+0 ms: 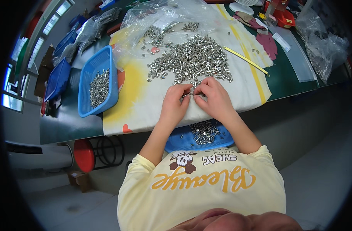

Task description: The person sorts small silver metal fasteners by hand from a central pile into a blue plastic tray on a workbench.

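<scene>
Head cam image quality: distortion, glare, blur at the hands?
Head view: straight edges bend and lean toward the black rim; head view: windows very bright, glare on clear plastic, glints on metal parts; head view: left hand and right hand look fairly sharp, fingertip detail too small to resolve.

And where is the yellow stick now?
In the head view's upper right, the yellow stick lies on the white cloth, right of the metal pieces.

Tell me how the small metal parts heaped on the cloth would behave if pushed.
The metal parts would probably scatter rather than move as one, since they lie loose. Some may roll, as many look like short cylinders. They might slide easily over one another, given their shiny surfaces.
</scene>
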`<state>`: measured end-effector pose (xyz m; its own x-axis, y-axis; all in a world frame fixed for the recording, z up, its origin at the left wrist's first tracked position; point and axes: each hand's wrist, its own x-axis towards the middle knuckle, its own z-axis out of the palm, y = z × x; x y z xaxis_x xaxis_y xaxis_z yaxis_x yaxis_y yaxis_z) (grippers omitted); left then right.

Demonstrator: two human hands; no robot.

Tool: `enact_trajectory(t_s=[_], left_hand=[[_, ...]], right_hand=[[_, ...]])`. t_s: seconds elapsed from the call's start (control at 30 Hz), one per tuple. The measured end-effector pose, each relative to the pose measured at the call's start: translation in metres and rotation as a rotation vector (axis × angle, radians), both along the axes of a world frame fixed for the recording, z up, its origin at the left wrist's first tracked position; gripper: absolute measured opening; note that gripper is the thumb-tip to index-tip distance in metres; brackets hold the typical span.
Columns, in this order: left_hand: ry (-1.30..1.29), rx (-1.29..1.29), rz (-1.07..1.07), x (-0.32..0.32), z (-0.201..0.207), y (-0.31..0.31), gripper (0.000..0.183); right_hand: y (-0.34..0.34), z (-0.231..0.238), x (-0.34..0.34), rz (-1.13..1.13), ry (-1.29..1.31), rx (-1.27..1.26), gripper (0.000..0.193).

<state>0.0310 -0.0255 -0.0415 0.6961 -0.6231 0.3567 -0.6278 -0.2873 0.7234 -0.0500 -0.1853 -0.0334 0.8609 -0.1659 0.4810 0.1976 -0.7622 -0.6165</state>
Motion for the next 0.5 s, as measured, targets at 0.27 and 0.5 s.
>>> enact_trajectory(t_s=[0.27,0.5], left_hand=[[0.005,-0.065,-0.002,-0.0024,0.0029,-0.0020,0.032],[0.017,-0.054,-0.038,0.0028,0.0038,-0.0026,0.034]], right_hand=[[0.0007,-0.0002,-0.0068,-0.008,-0.041,0.014,0.012],[0.0002,0.0002,-0.0040,-0.014,-0.015,0.031,0.014]])
